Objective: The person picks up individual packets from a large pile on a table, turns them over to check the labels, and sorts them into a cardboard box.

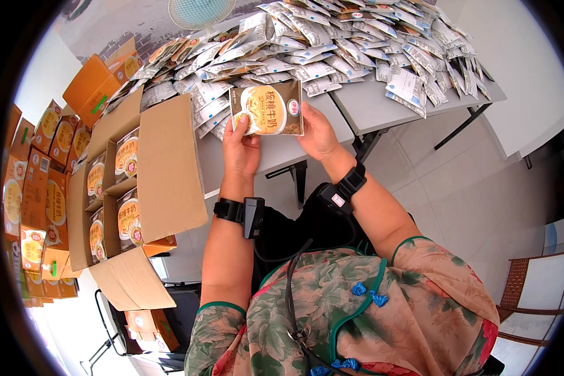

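A brown food packet (266,110) with a round bowl picture is held up over the table's front edge, its printed face toward me. My left hand (241,150) grips its lower left corner, thumb on the front and fingers curled underneath. My right hand (319,130) closes on its right edge, with the fingers partly hidden behind it. Left of my hands stands an open cardboard carton (172,172), split by dividers into several compartments. Matching packets (130,216) stand upright in those compartments.
A large heap of silver-and-white packets (307,47) covers much of the grey tables (382,109). Behind it stands a pale green round fan (200,12). Stacked orange cartons (47,188) line the far left. A table leg (464,125) juts out at the right.
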### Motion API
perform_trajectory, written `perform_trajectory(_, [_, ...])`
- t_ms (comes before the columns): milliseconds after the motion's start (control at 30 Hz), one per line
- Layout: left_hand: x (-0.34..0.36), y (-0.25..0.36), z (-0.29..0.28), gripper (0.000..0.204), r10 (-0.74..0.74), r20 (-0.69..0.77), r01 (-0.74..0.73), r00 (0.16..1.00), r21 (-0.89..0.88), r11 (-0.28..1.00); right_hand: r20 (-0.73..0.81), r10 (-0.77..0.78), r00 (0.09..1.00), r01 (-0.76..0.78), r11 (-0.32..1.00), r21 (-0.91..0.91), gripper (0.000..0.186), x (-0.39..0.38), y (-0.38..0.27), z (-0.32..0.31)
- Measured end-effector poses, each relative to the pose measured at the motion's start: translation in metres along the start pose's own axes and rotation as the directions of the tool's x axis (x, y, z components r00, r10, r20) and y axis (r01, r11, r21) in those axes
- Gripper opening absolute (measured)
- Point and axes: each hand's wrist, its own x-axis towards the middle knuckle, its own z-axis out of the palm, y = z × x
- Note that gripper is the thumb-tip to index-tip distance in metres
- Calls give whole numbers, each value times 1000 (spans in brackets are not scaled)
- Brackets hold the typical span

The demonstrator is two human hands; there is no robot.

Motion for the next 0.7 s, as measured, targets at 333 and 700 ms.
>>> perform_trajectory(333, [3,3,-4,19,18,-46,-22,999,-104,994,3,20,1000,-19,981,-193,37,0,3,1])
perform_trajectory(700, [4,3,-12,13,-6,-47,0,999,-117,993,-54,154,987,-163,943,-289,37,-2,0,10])
